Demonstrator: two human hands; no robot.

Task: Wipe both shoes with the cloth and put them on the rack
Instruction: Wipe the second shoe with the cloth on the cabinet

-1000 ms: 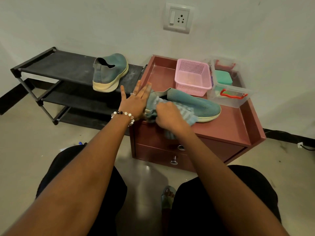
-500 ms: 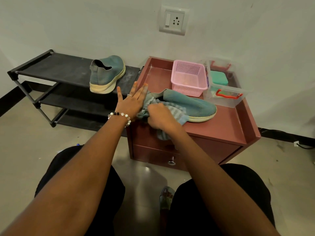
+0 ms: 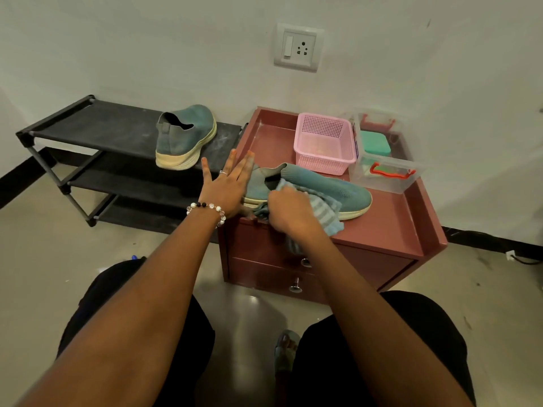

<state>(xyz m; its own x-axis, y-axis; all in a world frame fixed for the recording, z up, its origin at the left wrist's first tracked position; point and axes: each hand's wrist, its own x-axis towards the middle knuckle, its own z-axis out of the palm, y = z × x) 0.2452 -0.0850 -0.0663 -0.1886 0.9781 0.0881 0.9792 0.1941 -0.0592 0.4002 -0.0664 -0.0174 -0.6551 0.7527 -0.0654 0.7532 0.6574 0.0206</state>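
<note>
Teal knit covers the shoe [image 3: 317, 188] lying across the middle of the frame on the maroon counter [image 3: 390, 227], toe pointing right, its cream sole along the near edge. The right hand [image 3: 289, 211] grips a bunched pale-blue striped cloth [image 3: 327, 211] and presses it against the collar and side of this shoe, one end of the cloth hanging over the counter's front. The left hand [image 3: 227, 185] is flat, fingers straight and spread, bracing the heel.

To wipe well, I would keep that flat palm firm against the heel so the light shoe cannot slide, and drag the cloth with the grain of the knit from collar toward toe, then along the smooth rubbery sole edge where grime shows most. The woven upper looks soft and would snag lint, so a fresh fold helps.

The second shoe [image 3: 185, 136], the same teal with a thick cream sole, already stands on the top shelf of the black fabric-and-tube rack [image 3: 88, 127] at centre left. A pink perforated basket [image 3: 323, 142] and a clear plastic box [image 3: 388, 171] sit behind, upper right.
</note>
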